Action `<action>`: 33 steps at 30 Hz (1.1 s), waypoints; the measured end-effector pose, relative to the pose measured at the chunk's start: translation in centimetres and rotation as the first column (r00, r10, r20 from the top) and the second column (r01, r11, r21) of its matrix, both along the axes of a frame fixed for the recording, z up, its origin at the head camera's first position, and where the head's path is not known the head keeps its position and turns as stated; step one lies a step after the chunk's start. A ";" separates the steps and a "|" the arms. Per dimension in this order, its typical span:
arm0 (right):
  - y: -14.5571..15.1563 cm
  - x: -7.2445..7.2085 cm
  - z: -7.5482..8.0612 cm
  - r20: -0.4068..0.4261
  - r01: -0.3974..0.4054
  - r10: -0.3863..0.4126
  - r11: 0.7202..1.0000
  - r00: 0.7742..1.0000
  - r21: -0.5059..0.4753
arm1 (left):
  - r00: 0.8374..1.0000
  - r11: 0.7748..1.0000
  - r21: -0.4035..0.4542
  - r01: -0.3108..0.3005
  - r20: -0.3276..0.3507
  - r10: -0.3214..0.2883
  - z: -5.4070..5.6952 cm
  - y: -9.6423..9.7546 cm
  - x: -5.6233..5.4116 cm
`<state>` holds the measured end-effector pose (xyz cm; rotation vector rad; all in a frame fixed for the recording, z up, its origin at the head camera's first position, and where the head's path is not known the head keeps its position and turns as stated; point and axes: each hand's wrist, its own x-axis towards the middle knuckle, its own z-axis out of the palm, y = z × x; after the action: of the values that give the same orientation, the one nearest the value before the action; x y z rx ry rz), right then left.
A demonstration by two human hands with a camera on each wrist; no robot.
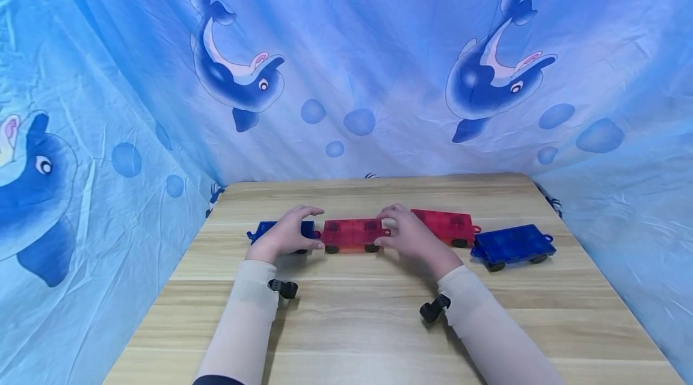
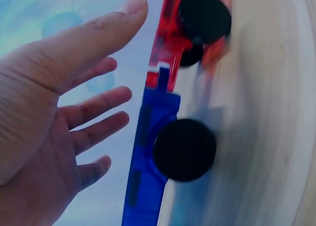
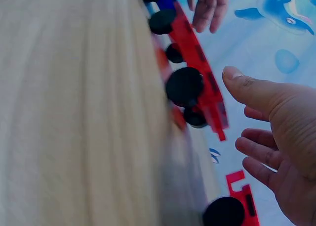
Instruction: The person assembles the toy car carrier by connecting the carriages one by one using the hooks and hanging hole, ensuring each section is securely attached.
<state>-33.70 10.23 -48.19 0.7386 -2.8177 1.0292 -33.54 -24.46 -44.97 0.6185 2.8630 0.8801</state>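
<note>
A toy train car of translucent blue (image 1: pixel 264 228) stands on black wheels at the left, partly covered by my left hand (image 1: pixel 289 232). A red train car (image 1: pixel 352 230) is beside it; in the left wrist view the blue car's end (image 2: pixel 162 90) meets the red car's hitch (image 2: pixel 152 80). My left hand hovers over the blue car, thumb and fingers spread apart, holding nothing. Near the red car's right-hand loop (image 1: pixel 387 232) is my right hand (image 1: pixel 408 236). Its fingers are spread, with a gap to the red car in the right wrist view.
To the right stand a second red car (image 1: pixel 446 225) and a second blue car (image 1: pixel 514 245), end to end at an angle. All are on a wood-grain table (image 1: pixel 346 313). A blue dolphin-print curtain (image 1: pixel 368 72) surrounds the back and sides.
</note>
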 end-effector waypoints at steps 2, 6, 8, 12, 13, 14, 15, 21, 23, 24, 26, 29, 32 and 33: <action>0.6 0.0 0.5 0.002 0.003 -0.003 1.000 1.000 -0.017 | 1.000 1.000 0.013 -0.002 -0.002 0.002 -0.2 0.7 0.0; 2.4 -0.1 1.5 -0.004 0.022 -0.022 1.000 1.000 -0.017 | 1.000 1.000 0.024 0.008 -0.008 -0.008 -0.8 2.1 -0.1; 3.3 -0.2 1.8 -0.009 0.044 -0.044 0.999 0.999 0.005 | 1.000 1.000 0.020 0.017 -0.015 -0.017 -1.1 2.8 -0.1; 5.0 -0.3 2.1 0.002 0.097 -0.097 0.994 0.995 0.052 | 0.998 0.999 0.005 0.032 -0.049 -0.031 -1.7 3.9 -0.3; 5.4 -0.3 2.1 0.008 0.109 -0.110 0.992 0.994 0.064 | 0.998 0.999 0.006 0.035 -0.056 -0.034 -1.7 4.2 -0.3; 5.7 -0.4 2.0 0.015 0.117 -0.119 0.990 0.993 0.074 | 0.997 0.999 0.002 0.037 -0.063 -0.037 -1.8 4.4 -0.3; 6.1 -0.4 2.0 0.020 0.125 -0.127 0.989 0.992 0.085 | 0.997 0.999 0.005 0.042 -0.070 -0.041 -1.8 4.6 -0.3; 7.6 -0.6 1.8 0.050 0.140 -0.148 0.981 0.988 0.137 | 0.996 0.998 0.028 0.056 -0.073 -0.054 -1.6 6.0 0.0; 8.0 -0.6 1.7 0.053 0.144 -0.153 0.978 0.987 0.151 | 0.996 0.998 0.022 0.054 -0.075 -0.052 -1.6 6.5 0.1; 8.2 -0.6 1.7 0.054 0.146 -0.156 0.976 0.986 0.159 | 0.995 0.998 0.018 0.055 -0.079 -0.053 -1.6 6.8 0.2; 8.6 -0.6 1.6 0.056 0.147 -0.158 0.974 0.986 0.170 | 0.995 0.998 0.010 0.058 -0.084 -0.057 -1.5 7.4 0.2; 9.1 -0.6 1.5 0.060 0.154 -0.168 0.970 0.984 0.187 | 0.994 0.998 -0.019 0.066 -0.091 -0.068 -1.3 8.5 0.1; 9.3 -0.7 1.4 0.066 0.156 -0.172 0.967 0.983 0.202 | 0.992 0.996 -0.054 0.074 -0.096 -0.079 -1.1 9.6 -0.1; 9.3 -0.7 1.3 0.070 0.155 -0.173 0.966 0.982 0.207 | 0.992 0.995 -0.069 0.072 -0.098 -0.079 -1.1 10.0 -0.2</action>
<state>-34.41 19.56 -46.88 0.4724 -3.0287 0.7787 -33.74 -14.51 -46.04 0.7799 2.9214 0.7621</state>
